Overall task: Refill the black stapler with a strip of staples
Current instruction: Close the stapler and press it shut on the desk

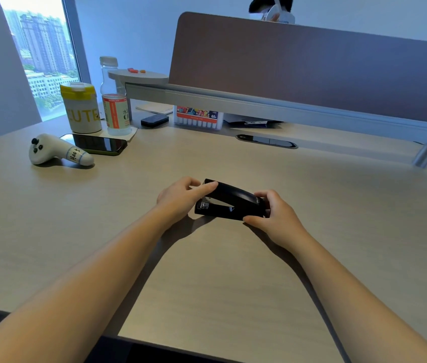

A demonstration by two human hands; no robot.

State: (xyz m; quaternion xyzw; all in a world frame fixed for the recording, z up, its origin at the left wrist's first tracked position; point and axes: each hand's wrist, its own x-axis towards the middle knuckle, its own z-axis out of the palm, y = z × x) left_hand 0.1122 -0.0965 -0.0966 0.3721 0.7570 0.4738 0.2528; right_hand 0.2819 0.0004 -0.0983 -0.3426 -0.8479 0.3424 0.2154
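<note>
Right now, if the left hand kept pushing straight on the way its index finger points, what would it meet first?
The black stapler: the left hand already rests its index finger on the top arm's front end. Farther along that line is the right hand.

Cool daylight enters from the tall window (pixel 42 61) at the upper left, whose top is blown out to white. The pale wood-grain desk top (pixel 220 271) is evenly and brightly lit, with soft shadows falling toward the viewer beneath both bare forearms and under the white handheld controller (pixel 58 150). The glossy black phone screen (pixel 97 144) carries a faint reflection. Wide-angle distortion bends the brown partition panel (pixel 311 64) and stretches the forearms at the lower corners. Detail is slightly soft throughout.
</note>
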